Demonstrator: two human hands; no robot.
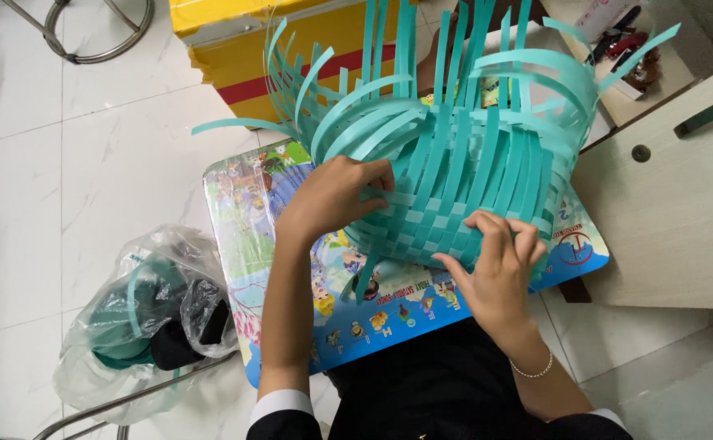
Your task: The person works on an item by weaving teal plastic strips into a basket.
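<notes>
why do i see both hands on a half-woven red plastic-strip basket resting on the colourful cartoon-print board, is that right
Not quite: the half-woven plastic-strip basket is teal, not red, as the head view shows. The rest holds: the left hand and right hand both grip it on the colourful cartoon-print board.

I read this as a room in a home used for craft work: white marble-look floor tiles [87,163], a small cartoon-printed children's table [389,314], a yellow cardboard box [291,49], a pale wooden cabinet [674,212] (with a green handle), and a clear plastic bag [140,318] of supplies.
</notes>
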